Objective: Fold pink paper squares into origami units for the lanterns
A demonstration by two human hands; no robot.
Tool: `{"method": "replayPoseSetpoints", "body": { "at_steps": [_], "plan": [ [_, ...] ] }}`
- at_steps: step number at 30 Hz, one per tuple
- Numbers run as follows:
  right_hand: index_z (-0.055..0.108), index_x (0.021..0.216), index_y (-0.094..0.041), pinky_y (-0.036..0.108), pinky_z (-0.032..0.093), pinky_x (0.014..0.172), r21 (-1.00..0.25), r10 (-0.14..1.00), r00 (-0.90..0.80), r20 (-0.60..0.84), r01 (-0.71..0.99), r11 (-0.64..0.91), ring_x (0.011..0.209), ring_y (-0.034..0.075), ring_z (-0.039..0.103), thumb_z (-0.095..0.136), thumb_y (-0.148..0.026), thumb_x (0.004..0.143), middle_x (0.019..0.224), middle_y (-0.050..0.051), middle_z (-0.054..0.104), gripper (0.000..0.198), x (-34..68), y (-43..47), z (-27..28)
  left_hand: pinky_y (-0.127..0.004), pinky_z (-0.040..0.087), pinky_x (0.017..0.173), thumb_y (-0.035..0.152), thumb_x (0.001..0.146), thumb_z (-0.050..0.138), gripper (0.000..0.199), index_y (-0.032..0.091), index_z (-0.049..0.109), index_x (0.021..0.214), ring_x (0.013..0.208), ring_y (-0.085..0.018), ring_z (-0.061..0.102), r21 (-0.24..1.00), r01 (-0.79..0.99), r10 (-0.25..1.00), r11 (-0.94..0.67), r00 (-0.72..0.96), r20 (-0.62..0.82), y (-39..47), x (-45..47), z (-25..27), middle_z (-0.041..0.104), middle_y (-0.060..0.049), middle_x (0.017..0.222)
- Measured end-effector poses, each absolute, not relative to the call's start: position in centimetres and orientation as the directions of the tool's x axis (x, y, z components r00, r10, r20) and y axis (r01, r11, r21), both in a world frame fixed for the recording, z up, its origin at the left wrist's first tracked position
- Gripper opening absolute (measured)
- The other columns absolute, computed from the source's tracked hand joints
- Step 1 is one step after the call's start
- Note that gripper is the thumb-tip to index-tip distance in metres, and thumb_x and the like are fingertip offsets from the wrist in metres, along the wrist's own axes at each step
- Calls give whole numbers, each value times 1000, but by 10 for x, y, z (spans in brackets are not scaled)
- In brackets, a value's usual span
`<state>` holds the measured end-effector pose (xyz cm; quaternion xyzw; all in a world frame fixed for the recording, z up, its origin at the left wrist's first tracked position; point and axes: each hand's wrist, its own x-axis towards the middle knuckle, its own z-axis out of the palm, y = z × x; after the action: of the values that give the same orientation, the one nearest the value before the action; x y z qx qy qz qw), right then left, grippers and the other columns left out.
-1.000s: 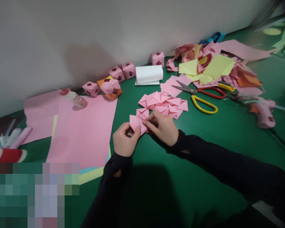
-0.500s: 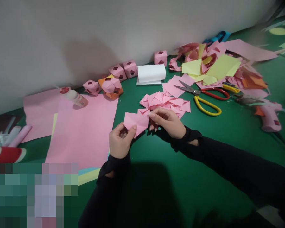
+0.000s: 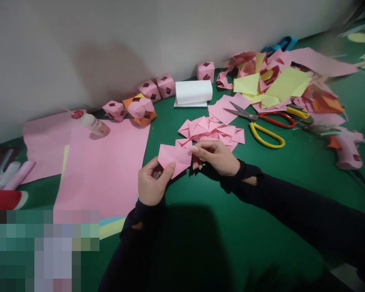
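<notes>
A creased piece of pink paper (image 3: 174,156) is held up between both hands above the green table. My left hand (image 3: 153,180) pinches its lower left part, thumb on the front face. With thumb and forefinger, my right hand (image 3: 214,156) grips the paper's right corner; its other fingers curl below. Just behind the paper lies a pile of folded pink paper pieces (image 3: 211,129), partly covered by the right hand. Open scissors (image 3: 255,117) with one red and one yellow handle rest to the right of that pile.
Finished pink paper cubes (image 3: 166,86) line the wall beside a white paper roll (image 3: 193,92). Paper scraps (image 3: 280,87) heap up at the back right, near a pink glue gun (image 3: 348,150). A small bottle (image 3: 91,123) stands on large pink sheets (image 3: 103,174) at left.
Both hands keep hold of the pink paper, which looks slightly more spread out towards the right hand. The view has shifted a little.
</notes>
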<state>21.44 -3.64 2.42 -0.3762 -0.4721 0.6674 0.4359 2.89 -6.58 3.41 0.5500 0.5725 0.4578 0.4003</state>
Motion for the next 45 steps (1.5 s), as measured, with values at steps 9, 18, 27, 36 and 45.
{"method": "replayPoseSetpoints", "body": {
  "at_steps": [9, 18, 27, 36, 45],
  "plan": [
    [67, 77, -15, 19, 48, 48, -954, 932, -350, -96, -235, -187, 50, 7, 61, 80, -44, 69, 60, -3, 65, 33, 215, -36, 26, -24, 50, 57, 33, 76, 70, 18, 16, 72, 83, 63, -14, 60, 955, 291, 998, -52, -28, 63, -66, 28, 33, 65, 0, 66],
    [61, 77, -15, 16, 48, 40, -926, 814, -526, -246, -120, -357, 45, 10, 63, 86, -35, 62, 55, -4, 64, 36, 223, -30, 31, -25, 42, 53, 35, 78, 67, 25, 18, 58, 62, 56, -12, 49, 897, 417, 989, -147, 95, 117, -66, 24, 29, 53, 1, 60],
    [46, 62, -18, 13, 33, 29, -957, 754, -603, -260, 55, -286, 34, 7, 53, 87, -36, 61, 44, -7, 57, 45, 224, -31, 33, -27, 44, 58, 34, 79, 65, 24, 18, 57, 63, 61, -13, 54, 878, 450, 974, -164, 218, 70, -66, 27, 35, 60, -2, 70],
    [41, 58, -18, 15, 34, 32, -983, 814, -552, -182, 76, -168, 34, 6, 50, 86, -43, 59, 46, -7, 54, 51, 220, -38, 28, -28, 45, 60, 37, 82, 63, 27, 17, 60, 64, 65, -15, 56, 874, 453, 966, -176, 248, 66, -66, 25, 35, 63, -4, 75],
    [42, 59, -18, 16, 34, 31, -986, 819, -550, -164, 72, -150, 33, 6, 49, 84, -45, 62, 48, -5, 57, 50, 220, -38, 24, -27, 44, 61, 40, 81, 64, 33, 18, 53, 59, 64, -14, 53, 901, 410, 967, -144, 252, 40, -65, 26, 35, 56, -2, 68]
  ]
}}
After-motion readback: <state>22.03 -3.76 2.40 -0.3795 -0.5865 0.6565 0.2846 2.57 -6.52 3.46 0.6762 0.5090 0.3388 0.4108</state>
